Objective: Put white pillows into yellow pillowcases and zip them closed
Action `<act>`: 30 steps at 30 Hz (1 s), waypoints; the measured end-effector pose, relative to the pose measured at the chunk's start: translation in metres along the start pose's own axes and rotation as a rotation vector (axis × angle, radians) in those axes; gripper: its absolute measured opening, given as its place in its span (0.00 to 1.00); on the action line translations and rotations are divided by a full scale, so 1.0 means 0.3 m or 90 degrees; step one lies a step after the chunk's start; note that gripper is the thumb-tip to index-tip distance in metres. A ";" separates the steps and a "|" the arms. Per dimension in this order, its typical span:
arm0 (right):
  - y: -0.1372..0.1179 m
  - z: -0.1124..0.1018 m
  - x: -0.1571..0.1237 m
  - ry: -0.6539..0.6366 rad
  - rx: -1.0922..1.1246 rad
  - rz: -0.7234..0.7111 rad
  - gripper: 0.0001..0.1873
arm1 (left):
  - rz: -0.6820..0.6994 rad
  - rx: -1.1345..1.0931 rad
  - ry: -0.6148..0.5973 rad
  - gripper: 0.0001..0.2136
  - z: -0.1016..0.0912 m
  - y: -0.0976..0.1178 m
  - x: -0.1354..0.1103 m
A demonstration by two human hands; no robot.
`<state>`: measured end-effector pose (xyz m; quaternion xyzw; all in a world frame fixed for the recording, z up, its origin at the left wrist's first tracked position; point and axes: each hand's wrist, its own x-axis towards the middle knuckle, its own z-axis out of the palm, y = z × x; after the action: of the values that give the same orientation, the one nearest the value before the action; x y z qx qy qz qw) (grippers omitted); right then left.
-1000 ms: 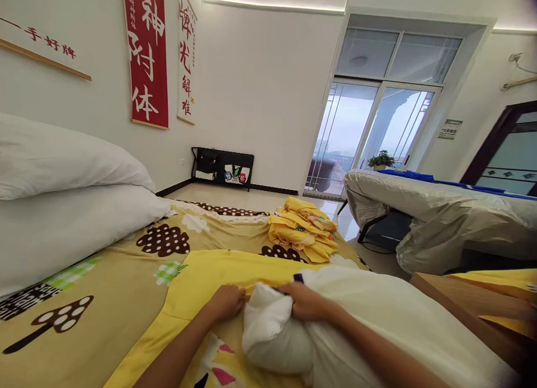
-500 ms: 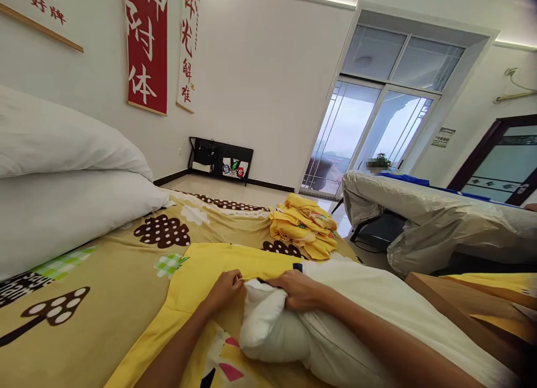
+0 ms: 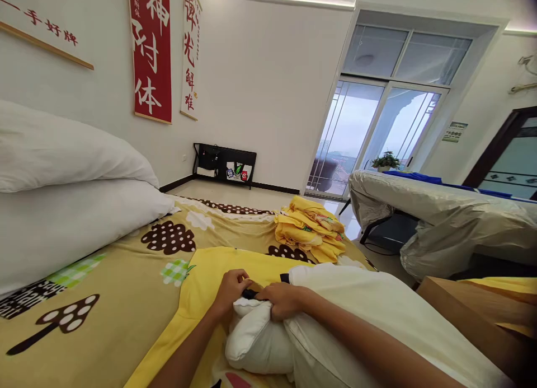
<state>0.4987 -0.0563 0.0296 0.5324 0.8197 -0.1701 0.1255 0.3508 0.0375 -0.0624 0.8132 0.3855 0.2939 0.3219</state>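
A plump white pillow point(image 3: 335, 326), partly folded at its near end, lies on a flat yellow cloth cover point(image 3: 218, 262) on the bed. My left hand point(image 3: 232, 289) pinches the edge of the yellow cover, fingertips curled. My right hand point(image 3: 282, 300) grips a bunched corner of the white pillow, close beside my left. A small dark strip point(image 3: 249, 293) shows between both hands; its kind is unclear. Another dark patch point(image 3: 285, 277) sits at the pillow's far edge. My fingertips are partly hidden by the fabric.
White pillows point(image 3: 75, 209) are stacked at left on the patterned bed sheet point(image 3: 126, 298). A rumpled yellow cloth pile point(image 3: 310, 228) lies toward the bed's far edge. At right stand a cardboard box point(image 3: 457, 309) and a plastic-covered table point(image 3: 423, 197) with a plant point(image 3: 386, 159).
Both hands have shifted slightly left with the white pillow's corner, and more of the dark strip shows between them. The camera view has turned a little left.
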 end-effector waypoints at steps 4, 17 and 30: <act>0.003 -0.012 0.049 -0.019 -0.038 0.069 0.28 | 0.041 0.103 -0.004 0.08 -0.034 0.106 -0.030; -0.069 0.090 -0.084 0.218 -0.102 0.131 0.35 | 0.143 0.423 -0.047 0.12 -0.052 0.228 -0.134; -0.038 0.106 -0.136 0.167 -0.077 0.001 0.41 | 0.066 0.503 -0.033 0.14 -0.001 0.290 0.013</act>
<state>0.5056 -0.1074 0.0181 0.5421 0.8374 -0.0495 0.0491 0.3907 -0.0023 0.0039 0.9000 0.4191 0.1180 -0.0213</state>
